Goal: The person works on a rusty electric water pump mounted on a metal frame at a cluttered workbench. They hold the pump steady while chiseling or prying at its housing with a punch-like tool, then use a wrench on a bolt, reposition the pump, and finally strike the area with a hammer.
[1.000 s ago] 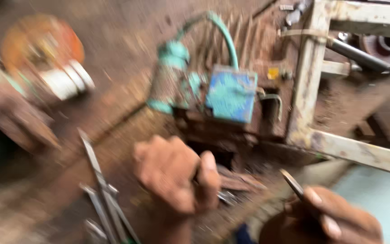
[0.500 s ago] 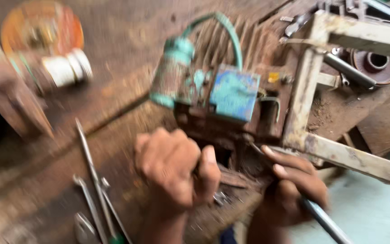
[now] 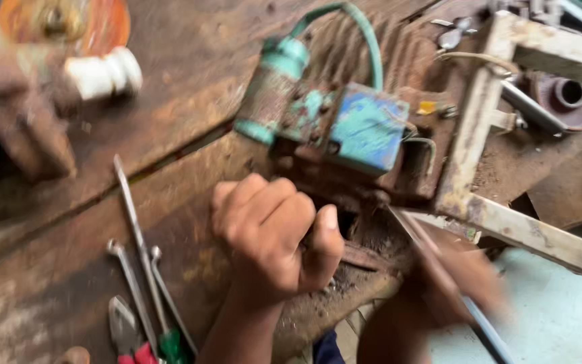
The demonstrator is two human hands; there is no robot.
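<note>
Since half a second ago right hand (image 3: 466, 283), blurred, gripping a thin metal rod (image 3: 439, 269), pushes it toward the rusty motor block (image 3: 345, 141) just ahead; left hand (image 3: 274, 236) fisted against its base; looks heavy, rigid, grip by casing.

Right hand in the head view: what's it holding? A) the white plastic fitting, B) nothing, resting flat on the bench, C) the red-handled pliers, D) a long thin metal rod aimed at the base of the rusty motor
D: the blurred right hand grips a long thin metal rod whose tip points at the base of the rusty motor, beside the clenched left hand.
</note>
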